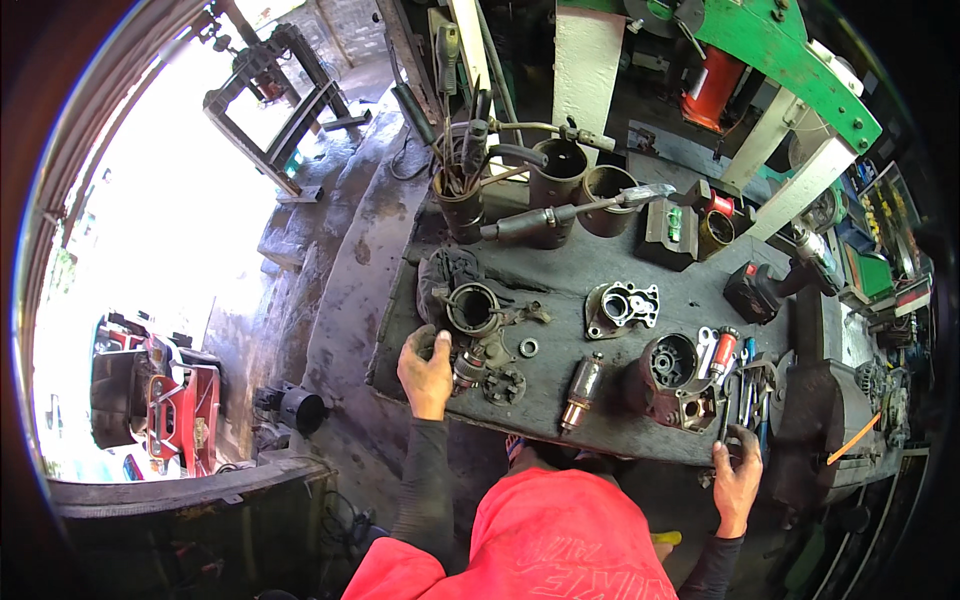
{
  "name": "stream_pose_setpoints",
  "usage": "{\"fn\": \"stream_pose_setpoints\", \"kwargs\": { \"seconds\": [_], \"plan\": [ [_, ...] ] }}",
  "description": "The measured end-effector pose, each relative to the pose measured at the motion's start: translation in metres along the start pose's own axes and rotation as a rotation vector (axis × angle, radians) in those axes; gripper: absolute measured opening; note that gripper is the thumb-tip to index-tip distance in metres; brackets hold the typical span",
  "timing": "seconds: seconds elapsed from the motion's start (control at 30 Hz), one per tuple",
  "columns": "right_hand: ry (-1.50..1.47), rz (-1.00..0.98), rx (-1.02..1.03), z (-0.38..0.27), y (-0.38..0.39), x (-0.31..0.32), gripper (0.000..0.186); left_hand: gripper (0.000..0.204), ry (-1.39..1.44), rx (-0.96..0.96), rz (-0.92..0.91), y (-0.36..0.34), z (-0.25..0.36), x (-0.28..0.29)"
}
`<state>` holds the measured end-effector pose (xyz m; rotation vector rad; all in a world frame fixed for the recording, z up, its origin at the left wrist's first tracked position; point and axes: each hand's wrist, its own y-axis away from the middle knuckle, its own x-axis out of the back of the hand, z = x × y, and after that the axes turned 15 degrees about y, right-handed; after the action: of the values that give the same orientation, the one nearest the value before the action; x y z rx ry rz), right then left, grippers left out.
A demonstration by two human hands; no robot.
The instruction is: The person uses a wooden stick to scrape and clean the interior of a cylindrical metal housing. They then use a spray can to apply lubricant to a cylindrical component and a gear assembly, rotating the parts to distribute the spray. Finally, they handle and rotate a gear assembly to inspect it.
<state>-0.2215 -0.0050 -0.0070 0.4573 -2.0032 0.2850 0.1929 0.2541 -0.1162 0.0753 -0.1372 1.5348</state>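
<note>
My left hand [427, 375] is at the bench's left front, thumb apart from loosely bent fingers, nothing visible in it. Right beside it lies a toothed starter drive gear [468, 368]. Beyond that is a greasy round metal housing [472, 308], with a small ring [528, 347] and a brush plate [504, 386] nearby. My right hand [737, 482] is at the front edge by the hand tools, its thumb and fingers apart. Between the hands lie an armature [582, 392] with a copper end, a reddish-brown motor housing [672, 385] and a pale cast end cover [622, 308].
Wrenches [706, 350], a red-handled tool [725, 350] and pliers [762, 385] lie at the right. Behind stand a can of screwdrivers [460, 215], dark cups [607, 190] and a cordless tool [755, 290]. A green press frame [800, 60] rises at the back right.
</note>
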Motion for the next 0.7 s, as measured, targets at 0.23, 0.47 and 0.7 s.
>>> {"fn": "stream_pose_setpoints", "kwargs": {
  "seconds": [0.23,0.47,0.7],
  "plan": [
    [-0.078,0.006,-0.052,-0.006,0.005,0.005,0.032,0.032,-0.081,-0.068,-0.168,-0.078,0.014,-0.019],
    [-0.087,0.009,-0.13,-0.004,0.018,0.007,0.031,0.017,0.313,-0.103,-0.064,-0.048,0.011,-0.023],
    [-0.012,-0.095,-0.143,0.002,0.029,0.003,0.029,0.027,0.236,0.067,0.084,-0.017,-0.029,0.002]
  ]
}}
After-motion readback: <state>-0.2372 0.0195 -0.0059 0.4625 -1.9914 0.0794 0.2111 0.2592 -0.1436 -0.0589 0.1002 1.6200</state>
